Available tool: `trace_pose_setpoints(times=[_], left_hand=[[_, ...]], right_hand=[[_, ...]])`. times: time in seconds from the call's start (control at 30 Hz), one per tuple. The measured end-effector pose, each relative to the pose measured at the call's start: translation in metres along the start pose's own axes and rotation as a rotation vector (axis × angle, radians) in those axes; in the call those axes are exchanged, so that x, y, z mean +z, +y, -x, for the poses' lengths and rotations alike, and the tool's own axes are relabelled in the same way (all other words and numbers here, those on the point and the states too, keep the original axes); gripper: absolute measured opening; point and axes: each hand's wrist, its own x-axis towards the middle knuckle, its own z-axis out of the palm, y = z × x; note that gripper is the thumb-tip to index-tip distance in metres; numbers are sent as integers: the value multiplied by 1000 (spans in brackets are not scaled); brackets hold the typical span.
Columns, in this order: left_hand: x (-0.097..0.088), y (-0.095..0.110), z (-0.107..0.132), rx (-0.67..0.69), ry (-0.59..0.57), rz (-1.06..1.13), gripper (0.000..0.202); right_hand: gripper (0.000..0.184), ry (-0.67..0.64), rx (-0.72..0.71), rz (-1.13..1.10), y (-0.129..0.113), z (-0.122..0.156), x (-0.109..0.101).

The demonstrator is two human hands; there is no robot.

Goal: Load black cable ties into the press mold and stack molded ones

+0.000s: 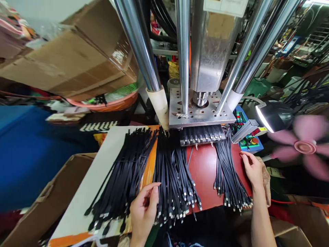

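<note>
Above the cables, my left hand (146, 205) is loosely curled with its index finger stretched out; nothing shows in its grasp. Below it lie two bundles of flat black USB cables, one wide bundle (115, 175) at left and another bundle (171, 171) nearer the middle. My right hand (253, 168) is beside a third cable bundle (228, 171), its fingers bent, apart and holding nothing visible. A metal fixture (203, 136) under the press plate (202, 115) bears a row of several cable plugs.
Steel columns (183, 58) rise around the press. A control box (250, 140) with buttons, a lamp (275, 115) and a pink fan (304, 146) stand at right. At left are a cardboard box (69, 58), an orange basket (115, 104) and a blue bin (33, 147).
</note>
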Motion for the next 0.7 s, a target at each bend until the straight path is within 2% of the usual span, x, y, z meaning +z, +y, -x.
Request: trace_pose_setpoints(times=[0.37, 0.6, 0.7], left_hand=[[-1, 0, 3, 10, -6, 3, 38], [0, 6, 2, 14, -25, -17, 35], [2, 7, 1, 33, -14, -9, 35]], right_hand=[[37, -2, 6, 21, -4, -1, -3], [42, 14, 35, 45, -4, -2, -3], [46, -16, 36, 39, -13, -9, -6]])
